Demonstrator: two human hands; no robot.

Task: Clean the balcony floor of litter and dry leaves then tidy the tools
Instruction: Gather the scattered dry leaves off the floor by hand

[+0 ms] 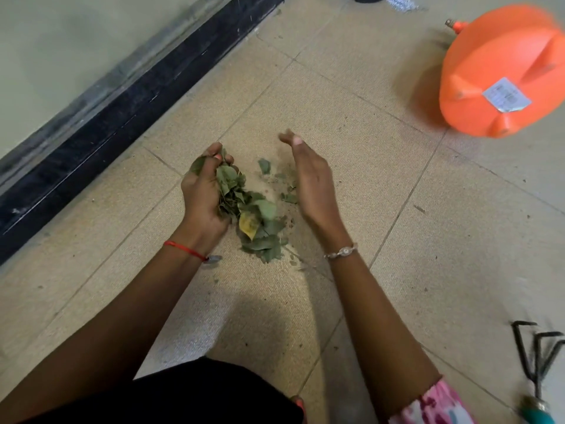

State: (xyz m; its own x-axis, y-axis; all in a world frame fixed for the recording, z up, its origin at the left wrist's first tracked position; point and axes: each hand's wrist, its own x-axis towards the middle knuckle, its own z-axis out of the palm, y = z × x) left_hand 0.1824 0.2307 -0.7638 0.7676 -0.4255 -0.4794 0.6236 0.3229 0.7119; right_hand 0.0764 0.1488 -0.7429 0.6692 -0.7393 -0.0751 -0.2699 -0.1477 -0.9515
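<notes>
Green-grey dry leaves gripped in the left hand, fingers curled round a crumpled bunch. Fingertips sunk among the leaves and hard to make out. Right hand just beside, set on edge, fingers straight and together, holding nothing, palm turned toward the pile; fingertips blurred.

Rest of the leaves heaped on the floor between both hands, about midway across it, well apart from the black skirting along the left edge. Mostly dull green, curled and brittle-looking, with one yellow leaf in the heap. A few torn bits and dark crumbs scattered just beyond, partly hidden behind the right hand.

Red thread round the left wrist, silvery bracelet round the right. Pink patterned sleeve cut off at the lower edge.

Beige tiles, finely ribbed, with thin dark joints. Toward the far right corner, an orange plastic container on its side, rounded, its base carrying a pale label too smeared to read, its right side cut off. At the near right, a dark metal hand rake with bent prongs, its teal handle cut off.
</notes>
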